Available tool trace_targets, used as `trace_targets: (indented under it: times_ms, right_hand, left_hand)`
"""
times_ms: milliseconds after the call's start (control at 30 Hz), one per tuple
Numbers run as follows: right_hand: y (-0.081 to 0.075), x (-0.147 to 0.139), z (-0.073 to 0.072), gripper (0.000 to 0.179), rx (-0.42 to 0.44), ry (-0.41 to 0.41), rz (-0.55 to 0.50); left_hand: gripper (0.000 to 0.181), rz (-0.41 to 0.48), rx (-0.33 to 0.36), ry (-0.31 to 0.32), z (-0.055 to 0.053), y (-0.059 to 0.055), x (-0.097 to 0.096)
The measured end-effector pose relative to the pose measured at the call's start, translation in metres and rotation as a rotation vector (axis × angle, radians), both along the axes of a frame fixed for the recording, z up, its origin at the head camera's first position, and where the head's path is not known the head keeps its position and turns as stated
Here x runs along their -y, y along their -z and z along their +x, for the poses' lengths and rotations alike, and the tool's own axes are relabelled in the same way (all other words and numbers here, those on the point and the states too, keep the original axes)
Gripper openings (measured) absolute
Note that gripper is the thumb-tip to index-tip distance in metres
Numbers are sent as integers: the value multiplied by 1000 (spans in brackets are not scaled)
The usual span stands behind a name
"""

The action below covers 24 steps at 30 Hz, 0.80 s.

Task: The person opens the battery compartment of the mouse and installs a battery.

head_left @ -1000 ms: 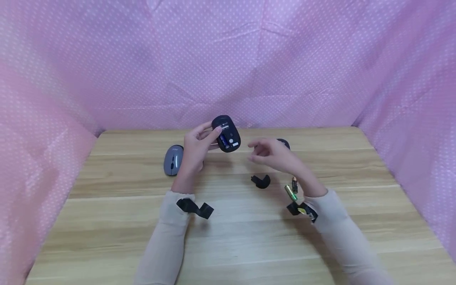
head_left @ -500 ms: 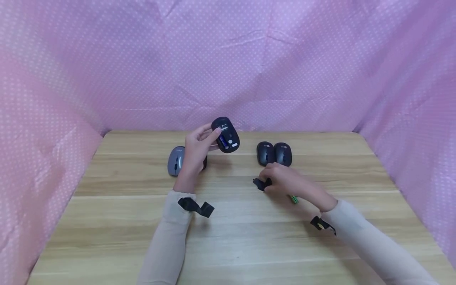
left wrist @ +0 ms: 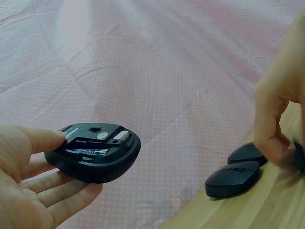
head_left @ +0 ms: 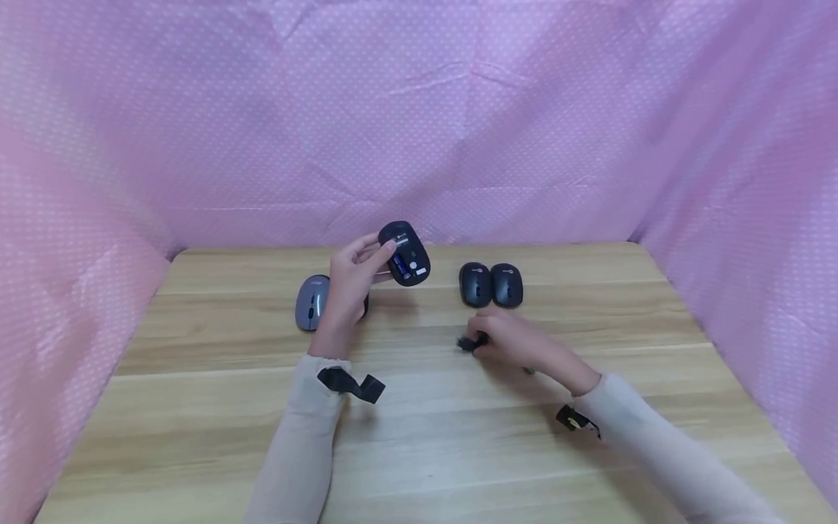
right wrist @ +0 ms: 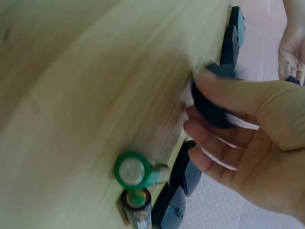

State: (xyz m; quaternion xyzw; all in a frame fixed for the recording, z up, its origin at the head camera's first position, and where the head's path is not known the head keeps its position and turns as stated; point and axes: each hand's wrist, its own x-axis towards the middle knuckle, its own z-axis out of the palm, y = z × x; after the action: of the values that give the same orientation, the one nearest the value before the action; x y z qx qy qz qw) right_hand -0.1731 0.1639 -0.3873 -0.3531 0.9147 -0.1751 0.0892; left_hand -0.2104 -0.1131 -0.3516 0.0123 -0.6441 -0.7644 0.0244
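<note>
My left hand (head_left: 350, 280) holds a black computer mouse (head_left: 404, 255) above the table, underside facing up, thumb on its base and fingers beneath. The battery compartment is uncovered, and a blue battery (head_left: 401, 267) lies inside, seen also in the left wrist view. Low over the table, my right hand (head_left: 517, 342) pinches a black curved battery cover (head_left: 471, 343) between thumb and index finger. The cover is blurred in the right wrist view, where the other fingers are loosely bent. Near this hand lie a green battery (right wrist: 131, 171) and a dark battery (right wrist: 138, 205).
Two black mice (head_left: 475, 284) stand side by side beyond my right hand. A grey mouse (head_left: 310, 303) sits left of my left wrist, with another dark mouse (head_left: 366, 306) mostly hidden behind that wrist. Pink dotted cloth (head_left: 419, 145) hangs behind the wooden table (head_left: 419, 437).
My right hand has come down from beside the held mouse to the battery cover and taken hold of it, uncovering the two black mice. The left hand keeps its mouse in nearly the same place.
</note>
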Motion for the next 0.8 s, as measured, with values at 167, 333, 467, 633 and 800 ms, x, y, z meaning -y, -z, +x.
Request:
trace_targets:
  times_ms: [167, 333, 467, 633, 800]
  right_hand:
    - [-14, 10, -6, 9, 115, 87, -296]
    - [-41, 31, -16, 15, 143, 186, -574]
    - [-49, 43, -20, 24, 241, 274, -632]
    - [-47, 46, -21, 48, 411, 424, -764]
    - [-43, 45, -22, 64, 518, 501, -857]
  left_hand:
    - [40, -17, 24, 32, -1, 6, -5]
    - [40, -29, 17, 81, -1, 9, -14]
    - [38, -15, -3, 90, 1, 10, -21]
    - [39, 20, -15, 67, 3, 9, -27]
    - [39, 56, -36, 60, 4, 6, -33]
